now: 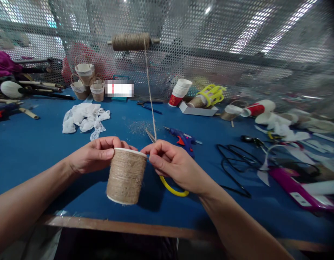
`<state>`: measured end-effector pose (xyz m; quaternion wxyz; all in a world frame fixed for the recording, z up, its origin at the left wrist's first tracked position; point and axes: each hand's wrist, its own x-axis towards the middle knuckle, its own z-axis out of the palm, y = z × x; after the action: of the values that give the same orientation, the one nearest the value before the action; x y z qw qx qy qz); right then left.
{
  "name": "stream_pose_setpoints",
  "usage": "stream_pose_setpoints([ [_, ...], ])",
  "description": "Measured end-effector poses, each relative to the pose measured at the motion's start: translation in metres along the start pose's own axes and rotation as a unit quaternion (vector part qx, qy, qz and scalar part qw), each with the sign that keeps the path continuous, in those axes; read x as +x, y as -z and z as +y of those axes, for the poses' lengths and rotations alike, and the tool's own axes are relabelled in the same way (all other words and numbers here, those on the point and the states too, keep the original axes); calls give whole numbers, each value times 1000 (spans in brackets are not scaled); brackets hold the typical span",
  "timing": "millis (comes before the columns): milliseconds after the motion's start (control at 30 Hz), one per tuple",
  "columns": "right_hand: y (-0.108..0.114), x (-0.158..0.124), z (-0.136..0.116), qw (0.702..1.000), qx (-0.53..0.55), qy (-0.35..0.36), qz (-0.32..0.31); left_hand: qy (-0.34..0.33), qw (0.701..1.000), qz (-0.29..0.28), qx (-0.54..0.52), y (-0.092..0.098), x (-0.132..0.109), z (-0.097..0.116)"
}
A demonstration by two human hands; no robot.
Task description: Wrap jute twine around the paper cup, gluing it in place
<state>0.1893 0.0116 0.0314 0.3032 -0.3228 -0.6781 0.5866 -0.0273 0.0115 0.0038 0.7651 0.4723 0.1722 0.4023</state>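
A paper cup wrapped in brown twine (126,177) hangs above the blue table, its white rim up. My left hand (98,154) pinches it at the rim's left side. At the right side of the rim, my right hand (169,160) is closed on the twine (150,90), which runs up to a twine spool (131,42) on the mesh wall. Scissors with a yellow handle (173,188) lie on the table, partly hidden under my right hand. Behind them is a blue glue gun (183,140).
White lace (85,119) lies at the left, near small twine baskets (87,81). Stacked paper cups (180,92) and a white box (198,109) stand at the back. Black cable (234,162) and a purple object (291,187) are on the right. The table's front edge (129,227) is near.
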Motion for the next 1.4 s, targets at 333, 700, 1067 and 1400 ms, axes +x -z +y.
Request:
stream_pose_setpoints([
  [333,-2,0,-1,994,104,-21,6,-11,1000,-10,-24,-3,1,-2],
  [700,4,1,-1,992,127,-9,-10,-6,1000,15,11,0,2,-5],
  [1067,5,3,3,1000,-15,11,-11,7,983,13,184,-3,3,-4],
  [1400,-1,3,6,997,-71,35,2,-6,984,37,176,-10,4,-8],
])
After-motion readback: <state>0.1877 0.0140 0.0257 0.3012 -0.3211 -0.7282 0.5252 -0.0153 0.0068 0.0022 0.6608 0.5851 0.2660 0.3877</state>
